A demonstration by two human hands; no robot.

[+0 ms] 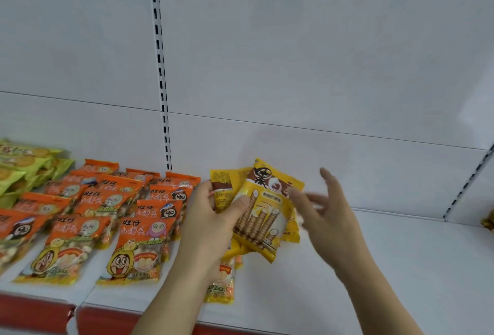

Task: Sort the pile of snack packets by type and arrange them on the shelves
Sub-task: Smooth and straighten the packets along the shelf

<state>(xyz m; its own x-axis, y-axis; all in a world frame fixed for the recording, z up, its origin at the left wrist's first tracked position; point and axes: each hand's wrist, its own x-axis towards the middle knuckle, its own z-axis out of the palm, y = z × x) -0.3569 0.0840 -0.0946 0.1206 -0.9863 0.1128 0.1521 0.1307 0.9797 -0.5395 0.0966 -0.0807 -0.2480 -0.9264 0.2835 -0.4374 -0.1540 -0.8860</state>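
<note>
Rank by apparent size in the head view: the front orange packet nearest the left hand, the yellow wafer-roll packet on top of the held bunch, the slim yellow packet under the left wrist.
1. Front orange packet.
2. Yellow wafer-roll packet, held nearer the camera, so the ranking is unsure.
3. Slim yellow packet, partly hidden by the left hand.

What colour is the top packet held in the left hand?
Yellow with a brown band, seen in the head view: the top packet in the left hand.

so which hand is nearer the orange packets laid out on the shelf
Left. The left hand, gripping the yellow wafer roll packets, sits right beside the nearest orange packets. The right hand is on the far side of the yellow packets, over bare shelf.
</note>
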